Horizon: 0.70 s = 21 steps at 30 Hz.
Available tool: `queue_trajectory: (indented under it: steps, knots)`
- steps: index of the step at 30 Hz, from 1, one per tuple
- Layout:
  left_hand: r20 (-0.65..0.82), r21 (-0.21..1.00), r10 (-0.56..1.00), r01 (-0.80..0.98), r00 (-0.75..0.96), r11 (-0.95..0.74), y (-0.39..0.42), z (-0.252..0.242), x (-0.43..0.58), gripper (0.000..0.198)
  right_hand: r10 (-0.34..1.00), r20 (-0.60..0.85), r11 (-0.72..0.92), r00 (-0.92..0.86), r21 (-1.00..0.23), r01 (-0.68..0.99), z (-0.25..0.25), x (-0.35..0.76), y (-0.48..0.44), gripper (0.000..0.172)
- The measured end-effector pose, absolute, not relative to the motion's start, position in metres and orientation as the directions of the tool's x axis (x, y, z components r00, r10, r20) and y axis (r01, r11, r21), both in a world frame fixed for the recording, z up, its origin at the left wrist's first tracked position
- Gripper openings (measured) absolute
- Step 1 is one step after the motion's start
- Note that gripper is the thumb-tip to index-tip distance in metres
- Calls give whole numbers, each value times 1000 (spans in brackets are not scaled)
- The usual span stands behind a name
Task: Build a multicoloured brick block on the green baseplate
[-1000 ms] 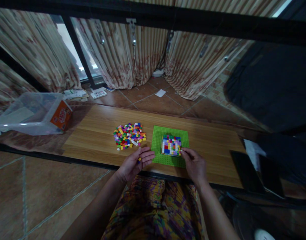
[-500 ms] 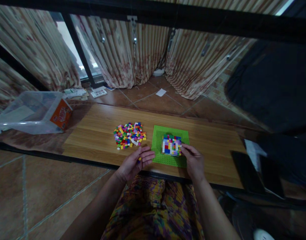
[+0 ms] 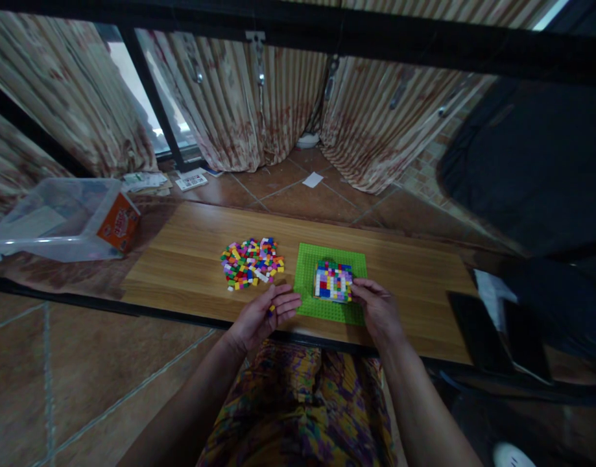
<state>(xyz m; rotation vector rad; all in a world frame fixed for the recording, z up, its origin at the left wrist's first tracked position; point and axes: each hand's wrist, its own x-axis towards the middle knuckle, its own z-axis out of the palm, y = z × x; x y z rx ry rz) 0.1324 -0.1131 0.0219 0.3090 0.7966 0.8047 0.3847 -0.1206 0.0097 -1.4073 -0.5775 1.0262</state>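
A green baseplate [image 3: 307,272] lies on a low wooden table [image 3: 419,285]. A block of small coloured bricks [image 3: 333,281] is built on it. To its left lies a loose pile of small coloured bricks [image 3: 251,263]. My right hand [image 3: 378,310] rests on the plate's right edge, fingertips pinched against the right side of the built block. My left hand [image 3: 263,314] lies palm up near the table's front edge, fingers loosely curled around a few small bricks, one yellow.
A clear plastic tub [image 3: 59,220] with an orange label sits at the far left. Dark flat objects [image 3: 497,334] lie at the table's right end. Curtains [image 3: 259,97] hang behind, over a tiled floor. My patterned lap is below the table.
My right hand has slid from the block's lower right corner a little up along its right side. The left hand has stayed in place.
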Motion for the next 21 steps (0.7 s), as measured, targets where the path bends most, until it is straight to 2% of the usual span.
queue_trajectory:
  steps: [5, 8, 12, 14, 16, 18, 21]
  knots:
    - [-508, 536, 744, -517, 434, 668, -114, 20, 132, 37, 839, -274, -181, 469, -955, -234, 14, 386, -119, 29]
    - [-505, 544, 750, -517, 427, 661, -114, 19, 133, 38, 843, -250, -175, 476, -965, -197, 16, 385, -120, 30]
    - [-489, 530, 759, -545, 429, 650, -115, 18, 133, 43, 789, -88, -79, 608, -996, -42, 23, 366, -133, 27]
    - [-478, 509, 756, -560, 448, 654, -116, 18, 132, 45, 806, 19, -33, 592, -996, 77, 29, 347, -143, 23]
    - [-466, 485, 754, -579, 464, 656, -115, 17, 132, 47, 902, 79, -3, 425, -982, 189, 36, 323, -154, 19]
    - [-462, 467, 754, -595, 467, 654, -115, 17, 131, 48, 978, 97, 40, 186, -956, 291, 41, 299, -163, 17]
    - [-468, 440, 752, -615, 465, 654, -116, 18, 132, 48, 993, 103, 115, -52, -923, 368, 40, 269, -167, 18]
